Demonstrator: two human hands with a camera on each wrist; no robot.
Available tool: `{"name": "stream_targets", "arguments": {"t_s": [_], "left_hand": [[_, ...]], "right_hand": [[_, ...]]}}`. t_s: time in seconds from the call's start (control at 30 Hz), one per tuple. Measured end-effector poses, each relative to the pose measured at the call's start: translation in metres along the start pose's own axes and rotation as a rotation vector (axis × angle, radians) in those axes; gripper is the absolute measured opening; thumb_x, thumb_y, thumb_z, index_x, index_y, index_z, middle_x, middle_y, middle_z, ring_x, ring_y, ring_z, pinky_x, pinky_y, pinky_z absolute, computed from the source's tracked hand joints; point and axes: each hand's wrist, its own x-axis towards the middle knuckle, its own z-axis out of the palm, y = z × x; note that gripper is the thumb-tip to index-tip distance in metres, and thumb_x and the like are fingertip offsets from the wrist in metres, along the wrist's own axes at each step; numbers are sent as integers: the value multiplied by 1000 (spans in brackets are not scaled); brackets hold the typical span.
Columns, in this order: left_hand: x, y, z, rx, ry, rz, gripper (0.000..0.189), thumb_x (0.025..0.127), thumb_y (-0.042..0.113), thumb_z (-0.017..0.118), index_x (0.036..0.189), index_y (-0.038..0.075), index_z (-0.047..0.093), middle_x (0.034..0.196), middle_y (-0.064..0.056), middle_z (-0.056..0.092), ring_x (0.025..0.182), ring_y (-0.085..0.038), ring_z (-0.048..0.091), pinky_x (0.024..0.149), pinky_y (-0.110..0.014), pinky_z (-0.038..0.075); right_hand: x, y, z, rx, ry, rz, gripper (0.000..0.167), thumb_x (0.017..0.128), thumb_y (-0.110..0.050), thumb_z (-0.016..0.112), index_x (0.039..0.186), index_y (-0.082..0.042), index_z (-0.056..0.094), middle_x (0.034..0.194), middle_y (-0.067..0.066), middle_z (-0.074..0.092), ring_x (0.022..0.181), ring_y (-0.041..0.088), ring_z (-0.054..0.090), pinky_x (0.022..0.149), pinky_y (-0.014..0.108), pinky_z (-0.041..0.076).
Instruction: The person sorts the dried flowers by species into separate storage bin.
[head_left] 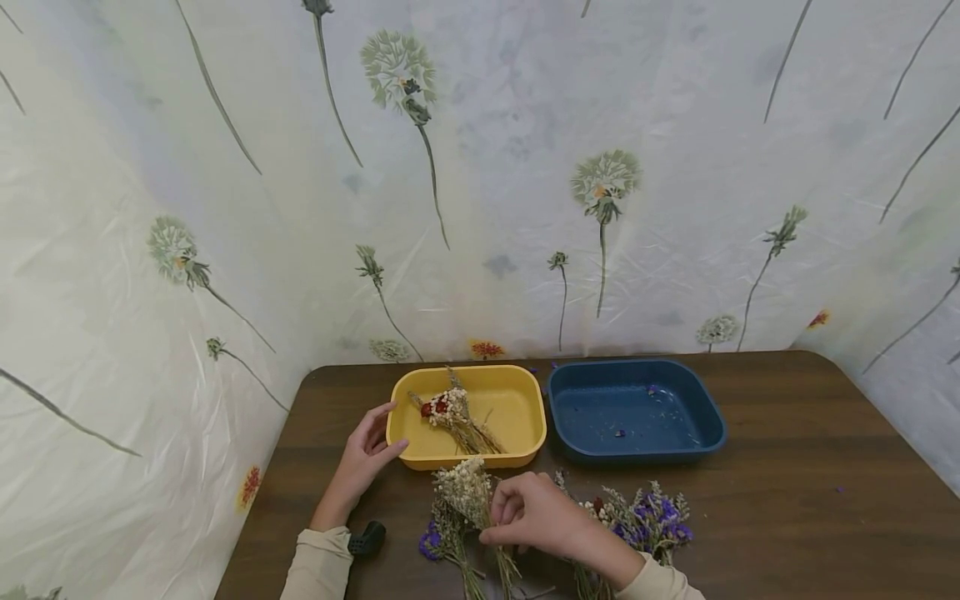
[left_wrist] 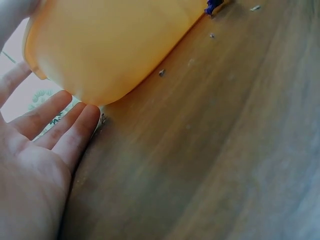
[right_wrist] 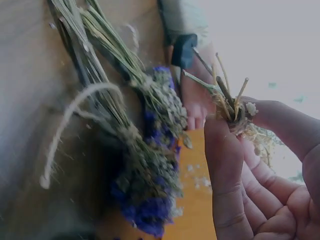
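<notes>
Backdrop: printed curtain point(head_left: 510, 192), hanging behind the brown table point(head_left: 787, 442).

Blue bin point(head_left: 600, 408): right of the yellow bin, the two just apart. Holds only scraps that I can see; probably set alongside so both lie within one reach.

Yellow bin point(head_left: 510, 408): a red-and-white bunch point(head_left: 450, 410) lies inside, heads to the far left, stems angled toward the near right.

My left hand point(head_left: 366, 450): at the yellow bin's left end, fingers spread wide and fairly straight, thumb at the rim, fingertips by the outer wall. No firm grip; I judge it a light steadying touch.

My right hand point(head_left: 536, 517): thumb and fingers narrowed to a pinch on the stems of the white bunch point(head_left: 465, 492), in front of the yellow bin. Holding there likely spares the brittle heads.

Purple flowers on the table: some point(head_left: 431, 542) left of the white bunch, more point(head_left: 652, 521) to the right.

Twine point(right_wrist: 95, 89): loose pale end by tied stems, presumably binding them.

Petals point(head_left: 620, 433): a few in the blue bin.
</notes>
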Motion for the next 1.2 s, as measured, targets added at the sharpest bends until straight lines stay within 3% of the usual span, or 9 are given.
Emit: {"name": "stream_targets", "arguments": {"t_s": [0.23, 0.57, 0.9, 1.2], "left_hand": [[-1, 1, 0, -12, -9, -5, 64, 98, 10, 71, 156, 14, 42, 165, -15, 38, 150, -37, 41, 98, -13, 50], [-1, 2, 0, 12, 1, -13, 64, 98, 9, 70, 156, 14, 42, 165, -14, 38, 151, -37, 41, 101, -15, 49], [-1, 3, 0, 15, 10, -15, 64, 98, 9, 71, 156, 12, 43, 164, -15, 39, 149, -37, 42, 99, -13, 49], [0, 2, -1, 1, 0, -19, 65, 98, 9, 71, 156, 12, 41, 165, -15, 38, 150, -37, 42, 100, -15, 50]], "right_hand": [[3, -2, -16, 30, 24, 12, 21, 87, -29, 84, 87, -11, 73, 76, 2, 74, 61, 19, 69, 57, 47, 61], [10, -3, -32, 1, 45, 26, 25, 88, -32, 83, 88, -10, 73, 78, 3, 75, 62, 19, 70, 58, 42, 61], [13, -10, -47, 24, 13, 8, 25, 90, -31, 81, 92, -7, 73, 79, 5, 76, 65, 32, 73, 64, 53, 61], [15, -15, -57, 49, 25, 25, 25, 90, -29, 81, 93, -6, 73, 78, 6, 76, 64, 28, 71, 65, 54, 61]]}}
